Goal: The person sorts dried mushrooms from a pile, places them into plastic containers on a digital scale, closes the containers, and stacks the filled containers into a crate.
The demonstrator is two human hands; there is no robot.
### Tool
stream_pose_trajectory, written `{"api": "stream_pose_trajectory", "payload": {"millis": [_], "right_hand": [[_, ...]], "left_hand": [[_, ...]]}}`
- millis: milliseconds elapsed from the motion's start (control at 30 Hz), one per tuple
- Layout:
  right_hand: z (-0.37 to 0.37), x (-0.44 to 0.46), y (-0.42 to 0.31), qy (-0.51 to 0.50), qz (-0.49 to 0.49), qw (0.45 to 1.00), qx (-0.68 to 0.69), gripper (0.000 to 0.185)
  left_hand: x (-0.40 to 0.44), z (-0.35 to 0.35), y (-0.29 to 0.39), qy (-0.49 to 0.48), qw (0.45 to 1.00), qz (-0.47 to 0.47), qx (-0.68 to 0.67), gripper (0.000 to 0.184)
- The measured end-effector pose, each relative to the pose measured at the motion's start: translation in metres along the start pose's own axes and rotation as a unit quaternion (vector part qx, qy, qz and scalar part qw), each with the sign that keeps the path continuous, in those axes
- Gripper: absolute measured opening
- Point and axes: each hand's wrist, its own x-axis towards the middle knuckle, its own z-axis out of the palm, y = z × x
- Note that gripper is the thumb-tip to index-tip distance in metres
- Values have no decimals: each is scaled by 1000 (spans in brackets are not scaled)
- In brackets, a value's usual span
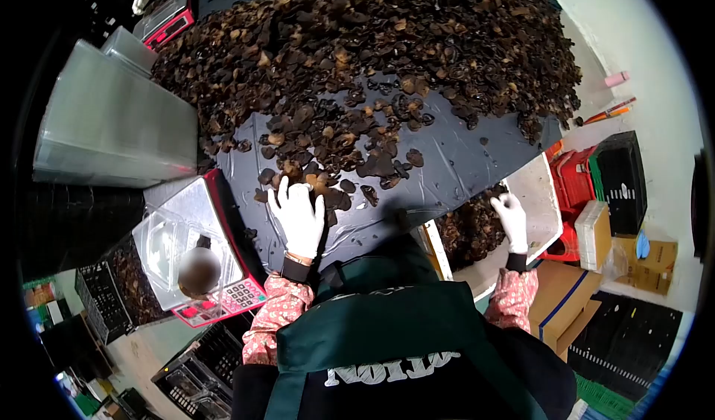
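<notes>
My left hand [298, 219], in a white glove, lies over the near edge of a heap of dark brown, cap-like mushroom pieces [320, 133]. Its fingers are spread, with the tips at a few lighter brown pieces. Over to the right, my right hand [512, 220], also gloved in white, hangs above a white box [535, 196] holding more dark pieces [469, 230]. Its fingers are curled together, and whatever they may hold cannot be made out. The heap rests on a grey plastic-covered table [447, 170].
Left of me stands a red-rimmed scale [242, 295] with a clear plastic tray [167, 245] on it. Behind it rise stacked clear containers [112, 122]. Red crates [573, 178] and a cardboard box [555, 293] sit at right. Another person's gloved hand [144, 0] shows at far upper left.
</notes>
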Motion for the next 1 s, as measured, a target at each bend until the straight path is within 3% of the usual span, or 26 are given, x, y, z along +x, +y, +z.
{"api": "stream_pose_trajectory", "payload": {"millis": [33,133,167,233,300,367,433,500,567,633,700,767,833,900,933,967,1000], "right_hand": [[2,-7,15,63,-30,995,-73,37],[16,-21,2,130,-110,979,-107,39],[29,-21,-8,121,-158,979,-33,39],[45,-41,-73,3,-152,983,107,41],[72,-59,-120,-110,-232,958,125,41],[98,-66,-149,-116,-387,911,78,34],[116,-59,-171,-116,-441,890,18,32],[133,-51,-197,-70,-437,890,109,27],[139,-46,-240,-20,-502,847,174,32],[162,-39,-259,11,-549,831,92,41],[196,-33,-261,-66,-504,857,79,42],[206,-26,-268,-125,-422,883,167,36],[189,-23,-280,-244,-255,884,307,24],[147,-16,-276,-434,-159,771,439,21],[145,-18,-275,-440,-193,764,431,15],[141,-19,-274,-524,-54,673,520,14],[135,-24,-273,-482,-197,737,430,17]], "left_hand": [[-6,-3,-3,-1,1000,-4,5,29],[-19,-10,-3,-16,1000,-24,-11,31],[-20,-11,-1,-17,999,-27,-8,31],[-22,-9,-4,38,998,-41,-22,31],[-21,-17,-6,66,996,-42,-39,29],[-23,-27,-11,83,992,-54,-80,23],[-29,-33,-21,100,985,-61,-124,13],[-42,-33,-28,99,973,-93,-184,8],[-51,-38,-29,97,974,-98,-177,8],[-59,-39,-28,92,972,-110,-187,9],[-64,-39,-22,89,967,-117,-209,9],[-65,-41,-17,92,966,-116,-214,10],[-68,-41,-15,102,959,-128,-232,11],[-68,-40,-15,99,954,-139,-247,13],[-64,-42,-12,96,938,-167,-290,14],[-58,-44,-9,92,918,-193,-333,15],[-50,-46,-7,84,917,-185,-343,21]]}}
